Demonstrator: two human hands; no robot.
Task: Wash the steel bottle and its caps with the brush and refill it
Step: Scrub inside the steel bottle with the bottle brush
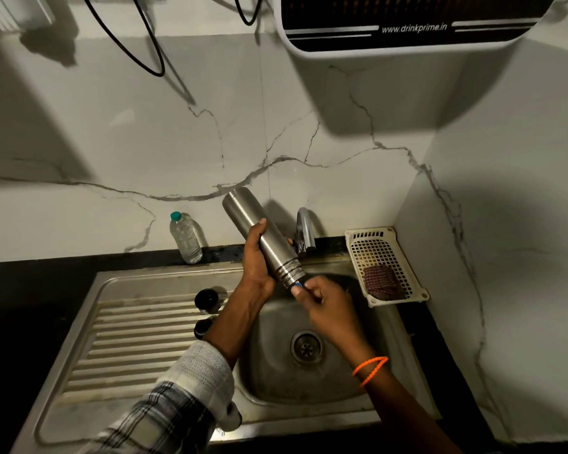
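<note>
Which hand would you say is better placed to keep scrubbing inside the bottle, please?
The right hand: it pinches the brush handle at the bottle mouth, while the left hand grips the bottle tilted over the sink.

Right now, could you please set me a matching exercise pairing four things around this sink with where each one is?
Things:
1. steel bottle
2. plastic bottle
3. checked cloth
4. two dark caps

Places:
A. in the white basket
B. on the ribbed drainboard
C. gripped in the left hand, tilted over the basin
D. standing on the counter by the wall

Pairs: 1-C, 2-D, 3-A, 4-B
</note>
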